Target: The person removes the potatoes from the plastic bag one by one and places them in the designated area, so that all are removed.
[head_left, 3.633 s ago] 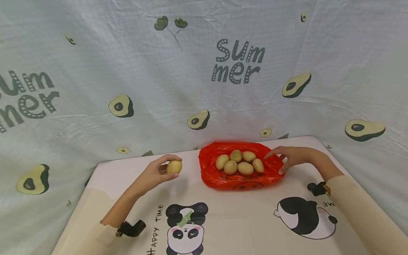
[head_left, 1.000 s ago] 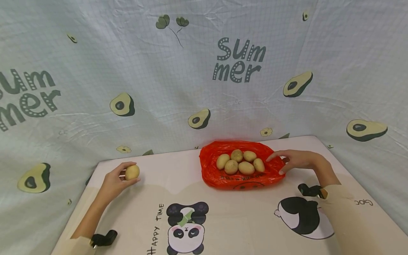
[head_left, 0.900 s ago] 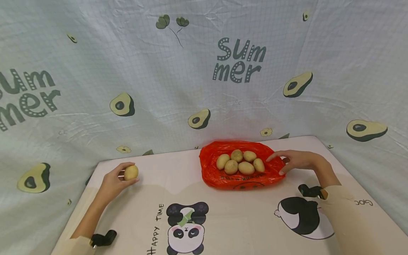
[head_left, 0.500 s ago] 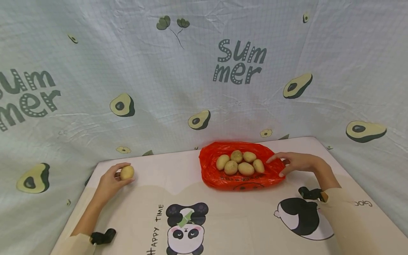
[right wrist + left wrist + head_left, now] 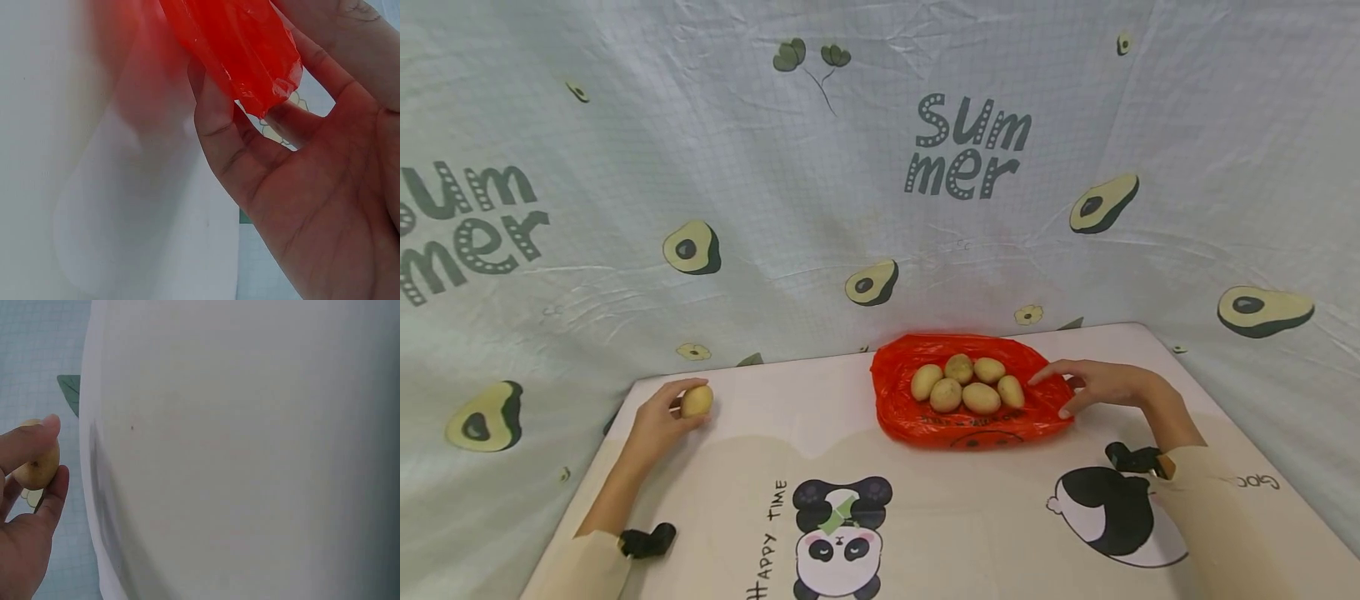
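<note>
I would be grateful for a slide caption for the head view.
Left hand holding one potato; right hand gripping a red bag with six more potatoes.

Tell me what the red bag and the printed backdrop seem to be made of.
Red bag: thin, glossy plastic film, judging by its crinkles and bright highlights.
Printed backdrop: probably matte cloth, given its soft wrinkles and folds, though plastic sheeting is possible.

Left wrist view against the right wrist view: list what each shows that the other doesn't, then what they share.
Only the left wrist view shows the left hand pinching a potato.
Only the right wrist view shows the right hand, its fingers curled around the end of a red plastic bag.
Both show part of the pale tablecloth and the printed fabric backdrop beyond its edge.
</note>
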Action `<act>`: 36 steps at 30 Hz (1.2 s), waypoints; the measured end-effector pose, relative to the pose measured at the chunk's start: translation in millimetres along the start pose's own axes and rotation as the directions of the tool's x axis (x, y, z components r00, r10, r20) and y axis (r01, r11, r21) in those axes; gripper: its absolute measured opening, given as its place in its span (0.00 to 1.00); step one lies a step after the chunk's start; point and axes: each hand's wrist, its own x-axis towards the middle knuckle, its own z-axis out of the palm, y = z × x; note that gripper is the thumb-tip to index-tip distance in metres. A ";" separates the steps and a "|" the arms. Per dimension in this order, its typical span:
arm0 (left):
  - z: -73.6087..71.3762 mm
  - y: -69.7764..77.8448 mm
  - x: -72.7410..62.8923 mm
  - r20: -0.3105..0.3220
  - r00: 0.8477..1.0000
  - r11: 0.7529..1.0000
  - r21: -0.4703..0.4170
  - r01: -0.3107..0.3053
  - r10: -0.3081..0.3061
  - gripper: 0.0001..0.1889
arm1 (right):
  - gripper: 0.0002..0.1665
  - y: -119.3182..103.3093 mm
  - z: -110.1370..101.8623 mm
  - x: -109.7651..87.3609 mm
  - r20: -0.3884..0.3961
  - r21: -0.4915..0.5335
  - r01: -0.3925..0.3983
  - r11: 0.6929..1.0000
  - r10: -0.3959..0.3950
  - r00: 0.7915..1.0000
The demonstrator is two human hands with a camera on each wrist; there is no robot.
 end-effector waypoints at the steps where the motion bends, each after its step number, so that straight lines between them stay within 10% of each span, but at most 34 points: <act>1: -0.5 -0.4 1.2 -0.002 1.000 1.000 0.008 0.001 -0.001 0.32 | 0.37 0.3 0.1 0.0 -0.001 -0.003 0.002 1.000 -0.002 1.000; 36: -8.5 -23.7 35.0 0.190 0.974 0.993 0.028 0.119 -0.122 0.34 | 0.38 1.9 7.2 -1.6 -0.049 -0.059 -0.009 0.998 0.006 0.999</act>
